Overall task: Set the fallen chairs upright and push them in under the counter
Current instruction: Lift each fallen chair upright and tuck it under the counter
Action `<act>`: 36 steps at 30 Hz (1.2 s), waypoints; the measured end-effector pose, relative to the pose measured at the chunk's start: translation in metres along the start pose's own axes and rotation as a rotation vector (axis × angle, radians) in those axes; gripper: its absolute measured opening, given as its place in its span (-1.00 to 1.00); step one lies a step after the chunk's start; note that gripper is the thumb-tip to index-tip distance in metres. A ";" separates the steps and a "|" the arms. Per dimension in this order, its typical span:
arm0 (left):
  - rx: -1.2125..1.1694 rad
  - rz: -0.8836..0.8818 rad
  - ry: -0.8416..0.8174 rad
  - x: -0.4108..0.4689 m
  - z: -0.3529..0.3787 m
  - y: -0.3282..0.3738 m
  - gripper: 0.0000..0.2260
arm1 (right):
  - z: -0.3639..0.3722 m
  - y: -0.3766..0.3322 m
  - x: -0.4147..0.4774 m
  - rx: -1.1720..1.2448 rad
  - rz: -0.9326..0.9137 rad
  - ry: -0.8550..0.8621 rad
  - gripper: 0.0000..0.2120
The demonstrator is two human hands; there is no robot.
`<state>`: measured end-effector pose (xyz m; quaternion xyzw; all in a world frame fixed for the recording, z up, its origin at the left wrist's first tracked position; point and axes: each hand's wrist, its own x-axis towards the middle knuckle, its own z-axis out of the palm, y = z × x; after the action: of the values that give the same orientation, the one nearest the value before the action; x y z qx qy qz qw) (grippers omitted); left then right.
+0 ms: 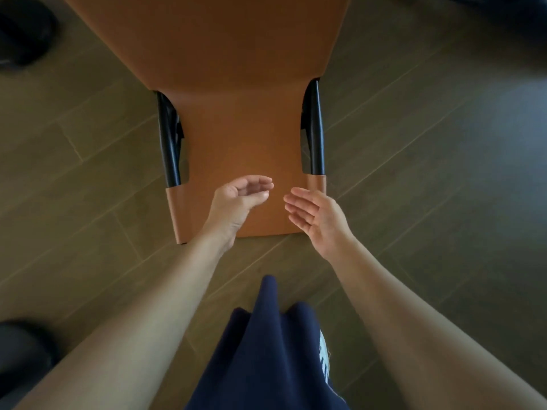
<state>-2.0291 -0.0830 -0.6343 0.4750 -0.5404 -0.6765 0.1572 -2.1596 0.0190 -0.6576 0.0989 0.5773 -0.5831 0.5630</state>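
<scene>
1. Fingers (260, 184) of the left hand (236, 202) curl loosely, holding nothing, over the near end of the tan chair (245, 128).
2. Right hand (316, 214), fingers relaxed and empty, hovers at the chair's near right corner.
3. Beyond them the chair lies on the wooden floor (88, 143), with black legs (168, 143) on either side.

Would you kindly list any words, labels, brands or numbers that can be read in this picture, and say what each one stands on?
No text can be read here.
White print on the navy garment: partly hidden by a fold and blurred, unreadable.
Brown chair: no label or mark shows.
</scene>
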 end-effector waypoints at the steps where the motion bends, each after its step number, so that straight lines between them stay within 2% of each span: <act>1: 0.088 0.029 -0.026 0.016 0.003 -0.026 -0.78 | -0.007 0.019 0.023 -0.025 0.001 -0.010 -0.79; 6: 0.448 0.104 -0.154 0.073 0.015 -0.095 -0.75 | -0.025 0.076 0.089 0.013 0.063 -0.041 -0.76; 13: 0.693 0.186 -0.279 0.111 0.032 -0.155 -0.66 | -0.054 0.118 0.144 0.123 0.211 0.026 -0.78; 18: 0.822 0.193 -0.305 0.120 0.026 -0.162 -0.74 | -0.073 0.146 0.152 0.311 0.275 0.069 -0.70; 28: 1.005 0.173 -0.448 0.123 0.027 -0.178 -0.62 | -0.064 0.159 0.158 0.545 0.301 0.199 -0.70; 32: 1.067 0.109 -0.451 0.117 0.021 -0.185 -0.53 | -0.058 0.160 0.162 0.620 0.259 0.231 -0.44; 36: 1.295 0.165 -0.491 0.105 0.014 -0.196 -0.38 | -0.049 0.161 0.164 0.639 0.236 0.270 -0.41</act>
<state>-2.0340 -0.0786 -0.8573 0.2636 -0.8894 -0.2916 -0.2336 -2.1184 0.0170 -0.8893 0.4118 0.4196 -0.6469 0.4857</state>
